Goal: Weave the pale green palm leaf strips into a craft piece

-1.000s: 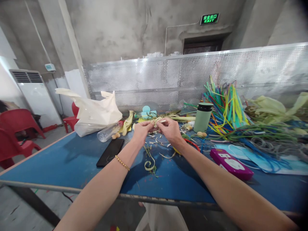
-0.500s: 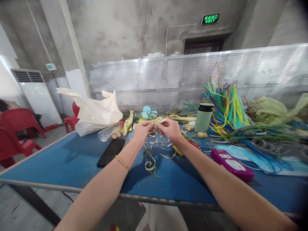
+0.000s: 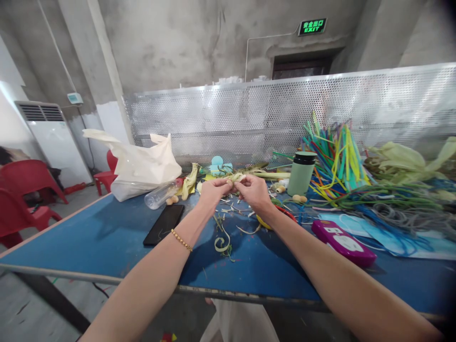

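Above the middle of the blue table (image 3: 117, 237), both hands meet at a small pale-green piece of corn husk (image 3: 235, 177). My left hand (image 3: 213, 192) pinches it from the left between thumb and fingers. From the right, my right hand (image 3: 254, 192) grips its other side, fingertips close to those of the left. The fingers cover much of the piece, so its full shape is hidden. Below the hands, a curled husk strip (image 3: 223, 242) and small pale scraps (image 3: 231, 207) lie on the table.
Left stand a white plastic bag (image 3: 146, 161), a clear bottle (image 3: 158, 197) and a black phone (image 3: 164, 224). On the right are a green jar (image 3: 302, 175), colourful pipe cleaners (image 3: 342, 156), cords (image 3: 399, 213) and a purple box (image 3: 344, 243). A perforated metal panel (image 3: 213, 123) rises behind.
The hands have barely moved; the fingertips have shifted slightly around the husk, and a little more of it shows between them. Everything else stays put.
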Tool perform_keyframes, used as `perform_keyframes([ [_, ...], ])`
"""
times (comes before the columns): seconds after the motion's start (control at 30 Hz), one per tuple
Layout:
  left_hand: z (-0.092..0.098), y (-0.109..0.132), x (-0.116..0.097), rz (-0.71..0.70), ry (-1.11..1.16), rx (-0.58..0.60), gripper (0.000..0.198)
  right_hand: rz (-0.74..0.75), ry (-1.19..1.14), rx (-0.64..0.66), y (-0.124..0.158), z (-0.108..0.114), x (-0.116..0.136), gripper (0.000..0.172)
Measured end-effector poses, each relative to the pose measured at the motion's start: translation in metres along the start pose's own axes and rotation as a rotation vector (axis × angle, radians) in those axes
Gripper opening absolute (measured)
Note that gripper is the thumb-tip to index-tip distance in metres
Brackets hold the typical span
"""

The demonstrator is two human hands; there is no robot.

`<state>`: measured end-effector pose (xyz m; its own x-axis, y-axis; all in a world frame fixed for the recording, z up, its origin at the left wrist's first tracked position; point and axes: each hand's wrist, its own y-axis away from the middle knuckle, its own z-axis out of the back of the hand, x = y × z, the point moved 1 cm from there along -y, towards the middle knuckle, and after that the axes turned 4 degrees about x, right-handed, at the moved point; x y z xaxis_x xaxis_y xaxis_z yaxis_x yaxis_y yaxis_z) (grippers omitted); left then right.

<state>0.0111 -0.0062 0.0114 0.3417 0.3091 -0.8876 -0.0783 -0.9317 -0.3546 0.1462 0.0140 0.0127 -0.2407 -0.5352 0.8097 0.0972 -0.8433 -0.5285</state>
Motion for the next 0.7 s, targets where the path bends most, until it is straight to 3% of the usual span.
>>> perform_keyframes([
  [0.23, 0.001, -0.001, 0.002, -0.015, -0.013, 0.017, 0.034, -0.051, -0.066, 0.002, 0.001, 0.000, 0.002, 0.020],
  [0.47, 0.001, -0.001, 0.002, -0.041, -0.021, -0.009, 0.018, -0.065, -0.155, 0.060, 0.000, 0.000, 0.002, 0.022],
  [0.7, 0.009, -0.005, -0.003, 0.026, 0.035, -0.035, 0.021, 0.036, 0.048, 0.061, -0.007, 0.010, -0.002, 0.030],
])
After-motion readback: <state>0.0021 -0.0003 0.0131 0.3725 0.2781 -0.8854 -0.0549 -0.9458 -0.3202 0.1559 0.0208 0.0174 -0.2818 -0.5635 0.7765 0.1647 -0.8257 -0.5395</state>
